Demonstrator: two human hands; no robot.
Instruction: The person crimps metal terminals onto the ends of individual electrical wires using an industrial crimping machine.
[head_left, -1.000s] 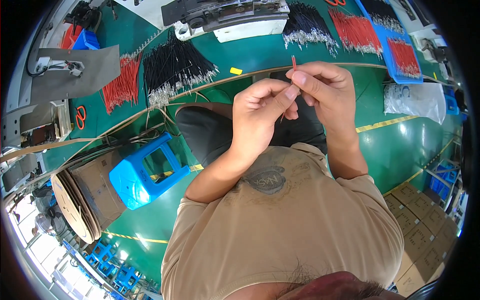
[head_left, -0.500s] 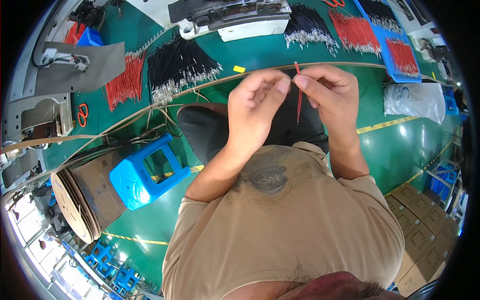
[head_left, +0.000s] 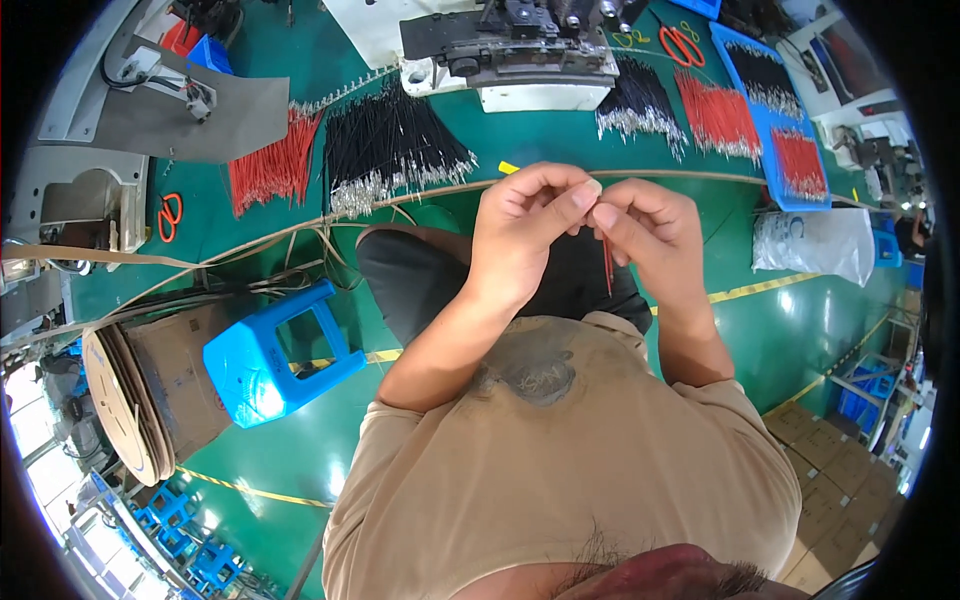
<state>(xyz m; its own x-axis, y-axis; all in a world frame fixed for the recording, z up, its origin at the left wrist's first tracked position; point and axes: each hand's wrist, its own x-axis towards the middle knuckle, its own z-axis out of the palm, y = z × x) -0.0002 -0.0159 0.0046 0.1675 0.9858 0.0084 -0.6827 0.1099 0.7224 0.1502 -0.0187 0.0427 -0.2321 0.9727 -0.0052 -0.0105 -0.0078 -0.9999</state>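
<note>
A glossy green floor (head_left: 745, 365), crossed by yellow lines (head_left: 770, 288), catches bright reflections beneath a green table (head_left: 550, 135). At left stands a blue stool (head_left: 232, 365); more blue stools (head_left: 215, 563) sit farther off, near bright windows (head_left: 32, 440). Brown cartons (head_left: 822, 445) are stacked lower right.

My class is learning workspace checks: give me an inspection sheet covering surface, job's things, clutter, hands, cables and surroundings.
Surface: green bench, bearing a machine.
Job's things: red wire hanging below the right hand; black bundles and red bundles on the bench, others in a blue tray.
Clutter: orange scissors at left, another pair at upper right; yellow tag beyond the left hand.
Hands: right fingers pinch the wire; left fingertips close by, their grip hidden.
Cables: loose strands below the bench edge; cords or straps, cannot tell.
Surroundings: blue stool, reel, cartons, plastic bag.
</note>
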